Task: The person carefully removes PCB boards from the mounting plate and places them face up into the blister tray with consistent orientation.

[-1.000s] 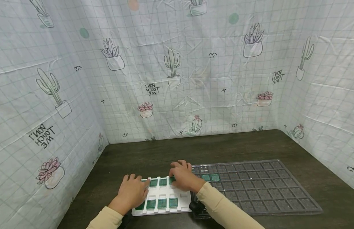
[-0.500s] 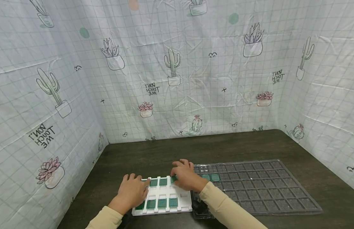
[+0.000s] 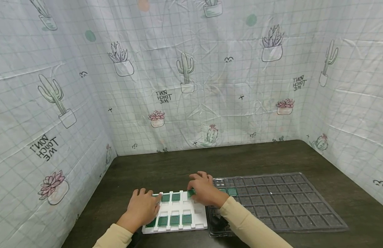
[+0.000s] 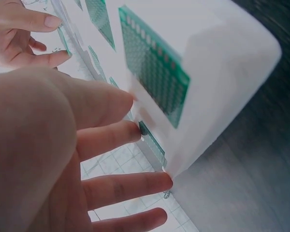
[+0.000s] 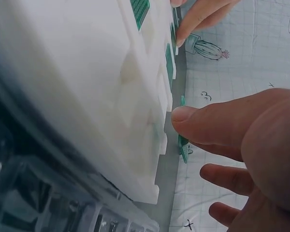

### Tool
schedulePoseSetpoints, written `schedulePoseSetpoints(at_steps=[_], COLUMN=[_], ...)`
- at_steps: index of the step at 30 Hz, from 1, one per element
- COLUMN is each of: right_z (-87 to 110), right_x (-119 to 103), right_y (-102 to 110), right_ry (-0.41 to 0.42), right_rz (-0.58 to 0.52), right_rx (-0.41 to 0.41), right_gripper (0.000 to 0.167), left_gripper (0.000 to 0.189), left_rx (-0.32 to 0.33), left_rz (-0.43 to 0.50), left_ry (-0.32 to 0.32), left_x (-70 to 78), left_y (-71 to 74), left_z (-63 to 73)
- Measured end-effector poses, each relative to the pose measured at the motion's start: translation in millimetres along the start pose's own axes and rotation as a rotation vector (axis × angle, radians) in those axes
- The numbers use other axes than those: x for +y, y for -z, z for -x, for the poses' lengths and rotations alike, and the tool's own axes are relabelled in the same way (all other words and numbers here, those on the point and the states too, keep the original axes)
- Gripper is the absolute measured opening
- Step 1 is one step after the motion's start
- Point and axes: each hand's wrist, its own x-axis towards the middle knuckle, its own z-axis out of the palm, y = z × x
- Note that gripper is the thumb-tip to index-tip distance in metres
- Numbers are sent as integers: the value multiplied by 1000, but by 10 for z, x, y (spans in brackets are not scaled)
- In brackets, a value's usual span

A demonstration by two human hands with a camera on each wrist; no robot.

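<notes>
My right hand pinches a green perforated circuit board between thumb and index finger. The board is lifted above the far right part of a white foam tray and stands apart from it in the right wrist view. My left hand rests at the tray's left end, its fairly straight fingers touching the edge near a far slot. Several more green boards stand in the tray's slots, in a near row and a far row. The left hand partly hides the leftmost boards.
Right of the foam tray lies a clear plastic tray with many square compartments. Green boards sit in its second row, partly behind my right hand. A dark table carries both trays, with a patterned curtain around it.
My right hand has drawn the circuit board up out of its slot in the far row and moved slightly right. The left hand stays in place.
</notes>
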Motion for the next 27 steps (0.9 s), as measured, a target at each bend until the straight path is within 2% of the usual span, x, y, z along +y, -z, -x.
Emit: schedulePoseSetpoints(at_steps=[12, 27], right_z=[60, 158], right_x=[58, 141], right_y=[52, 109], right_ry=[-9, -38], right_rz=[-29, -24], right_rx=[-12, -4], right_gripper=[17, 16], left_gripper=[38, 39], left_rx=[15, -5], left_rz=[9, -4], left_ry=[-5, 8], left_x=[-3, 0], left_y=[-15, 0], left_z=[-5, -13])
